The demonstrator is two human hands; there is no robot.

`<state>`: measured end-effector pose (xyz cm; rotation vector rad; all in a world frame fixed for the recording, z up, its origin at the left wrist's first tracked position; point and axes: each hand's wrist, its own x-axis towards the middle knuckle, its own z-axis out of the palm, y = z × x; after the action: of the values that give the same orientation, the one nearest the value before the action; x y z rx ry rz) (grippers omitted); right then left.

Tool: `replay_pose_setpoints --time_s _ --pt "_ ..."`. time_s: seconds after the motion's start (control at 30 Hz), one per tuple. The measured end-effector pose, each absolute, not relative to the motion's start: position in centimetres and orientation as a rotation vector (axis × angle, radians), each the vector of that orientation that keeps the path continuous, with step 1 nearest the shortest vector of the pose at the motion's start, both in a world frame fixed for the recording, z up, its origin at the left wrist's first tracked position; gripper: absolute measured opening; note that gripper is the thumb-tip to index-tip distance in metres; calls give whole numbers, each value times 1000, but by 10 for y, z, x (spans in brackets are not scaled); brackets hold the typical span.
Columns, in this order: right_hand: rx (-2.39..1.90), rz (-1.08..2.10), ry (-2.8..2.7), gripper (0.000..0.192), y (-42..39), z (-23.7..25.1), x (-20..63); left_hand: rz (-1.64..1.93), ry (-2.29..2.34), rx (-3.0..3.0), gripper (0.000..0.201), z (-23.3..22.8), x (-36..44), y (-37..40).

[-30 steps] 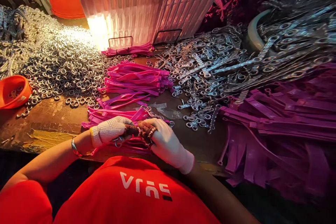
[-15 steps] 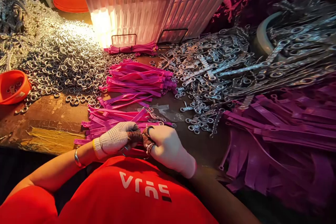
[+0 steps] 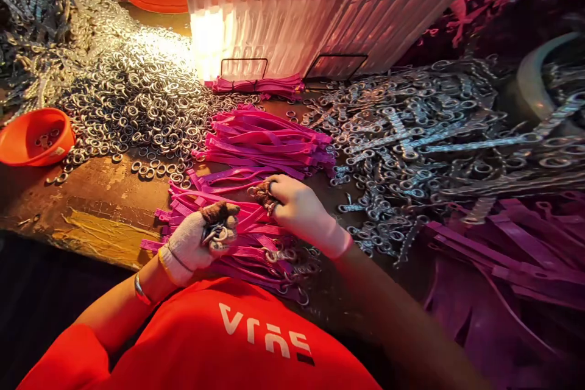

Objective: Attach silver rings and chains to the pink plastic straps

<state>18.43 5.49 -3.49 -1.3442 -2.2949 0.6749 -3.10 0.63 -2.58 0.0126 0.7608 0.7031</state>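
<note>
Two gloved hands at work over the near edge of the desk (image 3: 91, 195). Left hand (image 3: 196, 242) is curled shut, grip clamped on a small metal ring fitting (image 3: 218, 235) pinched betw. thumb and fingers, held just above the loose pink straps (image 3: 237, 219). Right hand (image 3: 297, 210) lies further out, fingertips closed on a strap end (image 3: 262, 190) w/ what looks like a ring at the tip; can't tell if it's threaded through.

Done so far, judging by how things lie: a handful of straps nearest the body already carry rings (image 3: 286, 256) at their ends, approx. several, lying in a loose fan touching the unfitted ones. A neat stack of pink straps (image 3: 269, 140) sits just beyond the hands; whether those are fitted can't be told from here. Another small bundle (image 3: 256, 84) lies by the wire stands at the back.

Left: plenty, I'd judge. A big heap of loose rings (image 3: 132, 97) covers the left side of the desk, a tangle of metal links and bars (image 3: 411, 128) spreads on the right, and a dark purple pile of straps (image 3: 512, 250) fills the right edge. Orange bowl (image 3: 34, 137) at far left holds only a few rings. So prob. early to mid-batch, w/ one strap in hand now.
</note>
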Motion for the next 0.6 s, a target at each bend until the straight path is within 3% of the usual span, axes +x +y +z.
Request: replay_pose_setpoints --time_s 0.1,0.27,0.43,0.6 --pt "-1318 496 -2669 17 84 -44 170 700 797 -102 25 -30 -44 -2" --pt "-1315 280 -2915 20 93 -49 150 740 810 28 21 -37 -45 -12" --pt "-1291 383 -2483 17 70 -29 156 617 875 239 20 -34 -42 -10" --pt "-808 515 -2276 22 15 2 143 587 1036 597 28 -40 -37 1"
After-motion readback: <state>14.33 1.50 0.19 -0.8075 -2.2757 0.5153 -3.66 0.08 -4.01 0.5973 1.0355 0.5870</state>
